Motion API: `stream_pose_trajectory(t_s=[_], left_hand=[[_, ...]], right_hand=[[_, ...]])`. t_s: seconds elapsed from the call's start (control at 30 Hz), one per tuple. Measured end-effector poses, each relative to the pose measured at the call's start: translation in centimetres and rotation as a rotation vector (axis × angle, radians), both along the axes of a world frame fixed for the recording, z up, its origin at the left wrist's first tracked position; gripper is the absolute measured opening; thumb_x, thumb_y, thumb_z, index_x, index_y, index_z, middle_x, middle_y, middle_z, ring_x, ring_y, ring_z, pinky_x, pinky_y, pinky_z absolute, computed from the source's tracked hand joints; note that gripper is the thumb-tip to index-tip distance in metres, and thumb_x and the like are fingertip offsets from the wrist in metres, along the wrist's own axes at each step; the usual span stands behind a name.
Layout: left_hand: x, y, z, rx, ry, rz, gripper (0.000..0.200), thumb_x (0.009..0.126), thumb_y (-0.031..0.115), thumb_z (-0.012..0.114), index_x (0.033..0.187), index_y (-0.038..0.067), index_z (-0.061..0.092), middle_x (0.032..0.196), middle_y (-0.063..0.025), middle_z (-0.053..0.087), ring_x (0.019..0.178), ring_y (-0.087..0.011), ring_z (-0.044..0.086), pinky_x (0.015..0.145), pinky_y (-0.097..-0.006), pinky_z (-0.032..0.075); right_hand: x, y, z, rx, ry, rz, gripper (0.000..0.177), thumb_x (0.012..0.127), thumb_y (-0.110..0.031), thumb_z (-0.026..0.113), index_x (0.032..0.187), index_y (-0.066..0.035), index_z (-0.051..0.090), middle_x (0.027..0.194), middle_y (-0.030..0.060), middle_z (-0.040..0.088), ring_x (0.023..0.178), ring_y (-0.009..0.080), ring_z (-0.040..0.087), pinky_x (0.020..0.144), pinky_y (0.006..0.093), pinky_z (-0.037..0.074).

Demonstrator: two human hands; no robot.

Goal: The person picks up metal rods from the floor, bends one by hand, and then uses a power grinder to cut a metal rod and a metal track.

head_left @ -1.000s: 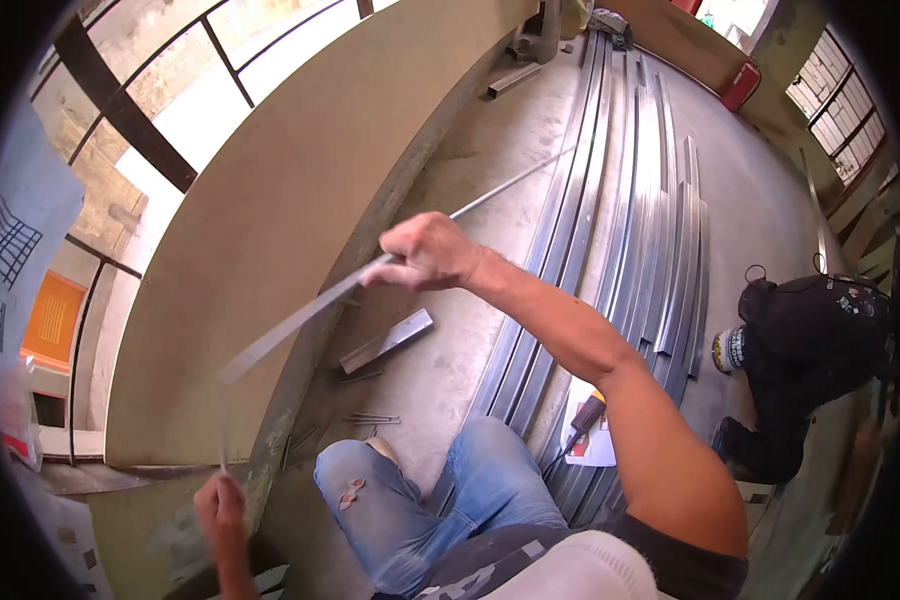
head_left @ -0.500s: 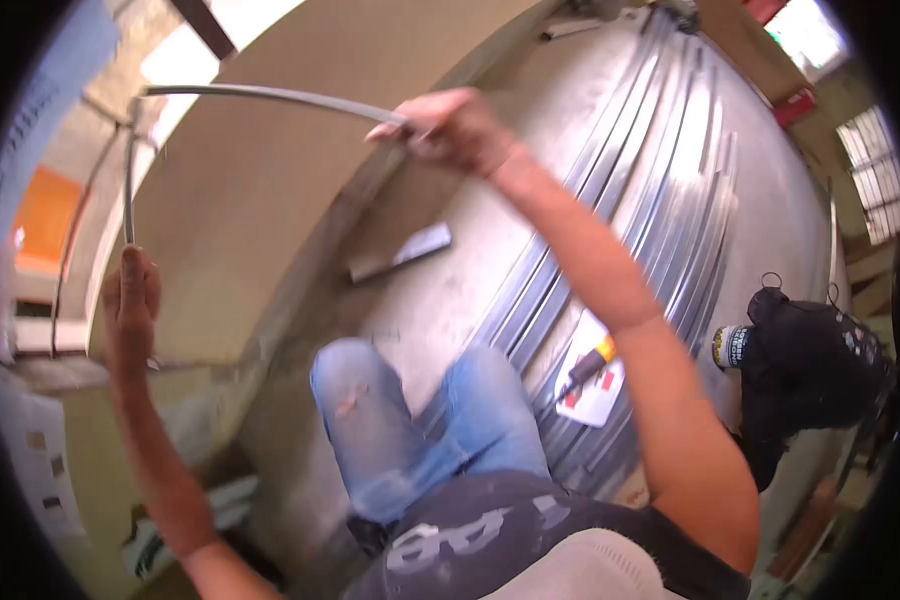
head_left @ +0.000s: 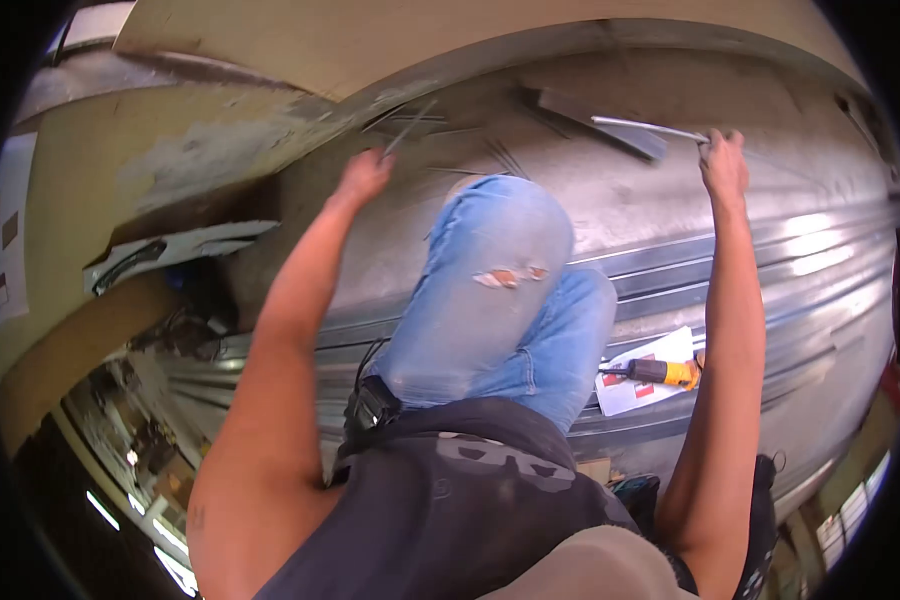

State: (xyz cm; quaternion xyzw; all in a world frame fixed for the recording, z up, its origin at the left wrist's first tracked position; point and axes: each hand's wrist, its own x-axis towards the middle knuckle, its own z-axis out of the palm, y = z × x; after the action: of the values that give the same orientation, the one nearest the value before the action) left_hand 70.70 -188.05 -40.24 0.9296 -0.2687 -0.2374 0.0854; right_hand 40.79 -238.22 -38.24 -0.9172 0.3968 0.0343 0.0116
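Observation:
My left hand point(head_left: 365, 178) is closed around the end of a short thin metal strip point(head_left: 410, 125), which points up and away to the right. Out to the right, my right hand point(head_left: 725, 162) grips a second thin metal strip point(head_left: 650, 127), its free end pointing left. The two strips are apart from each other. Beneath the right-hand strip, a grey angled metal piece point(head_left: 595, 122) lies on the floor. Several thin offcuts point(head_left: 505, 155) lie beyond my raised knee, close to the left hand.
Long metal profiles point(head_left: 660, 270) run across the floor beneath my legs. A yellow-and-black hand tool point(head_left: 660, 373) with a thin shaft rests on a printed sheet point(head_left: 620, 395). A large tan board point(head_left: 470, 40) stands along the far side. A pale flat piece point(head_left: 200, 243) lies at left.
Earlier both hands held one bent strip raised at upper left; now each holds a separate piece. The hands have moved apart, and my view has turned down toward the floor.

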Motion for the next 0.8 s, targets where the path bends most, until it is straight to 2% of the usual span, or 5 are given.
stream_pose_trajectory(t_s=[0.17,0.37,0.47,0.53,0.8], left_hand=[[1.2,2.3,-8.4,0.014,-0.149,0.118,0.03,0.086,0.025,0.048,0.102,0.006,0.065,0.1,-0.0227,0.064,0.096,-0.042,0.059,0.086,-0.0479,0.047],[0.8,-0.8,-8.5,0.081,-0.066,0.145,0.029,0.08,0.026,0.054,0.1,0.007,0.064,0.098,-0.0195,0.065,0.094,-0.039,0.061,0.084,-0.0455,0.048],[-0.4,-3.7,-9.1,0.001,0.026,0.218,0.027,0.079,0.026,0.057,0.097,0.007,0.065,0.097,-0.0188,0.065,0.094,-0.0375,0.061,0.082,-0.0454,0.049],[-0.6,-5.2,-9.6,-0.036,0.029,0.238,0.026,0.079,0.026,0.057,0.096,0.007,0.065,0.098,-0.0186,0.065,0.093,-0.0369,0.061,0.082,-0.0454,0.049],[-2.6,-7.6,-12.3,0.037,0.112,0.063,0.027,0.08,0.026,0.055,0.097,0.007,0.065,0.101,-0.0194,0.065,0.096,-0.0374,0.06,0.083,-0.0446,0.049]], right_hand=[[2.6,-0.6,-1.7,0.044,0.101,-0.116,0.029,0.088,-0.034,0.056,0.11,-0.018,0.064,0.112,0.0186,0.051,0.094,0.0393,0.061,0.078,0.0501,0.051],[4.4,-2.0,-2.3,0.013,0.103,-0.211,0.04,0.086,-0.041,0.06,0.115,-0.014,0.063,0.115,0.0207,0.053,0.096,0.0387,0.061,0.079,0.0474,0.052],[3.5,-2.5,-3.4,-0.013,-0.09,-0.232,0.046,0.086,-0.044,0.06,0.117,-0.01,0.063,0.115,0.0217,0.057,0.097,0.0386,0.061,0.084,0.0453,0.049],[1.9,-2.2,-3.3,0.06,-0.273,-0.245,0.048,0.087,-0.045,0.059,0.114,-0.005,0.064,0.11,0.0216,0.061,0.098,0.0373,0.061,0.087,0.0427,0.047],[-12.6,7.5,-6.1,0.417,-0.171,-0.204,0.031,0.086,-0.029,0.065,0.098,-0.001,0.067,0.094,0.018,0.067,0.092,0.0324,0.065,0.083,0.0378,0.048]])
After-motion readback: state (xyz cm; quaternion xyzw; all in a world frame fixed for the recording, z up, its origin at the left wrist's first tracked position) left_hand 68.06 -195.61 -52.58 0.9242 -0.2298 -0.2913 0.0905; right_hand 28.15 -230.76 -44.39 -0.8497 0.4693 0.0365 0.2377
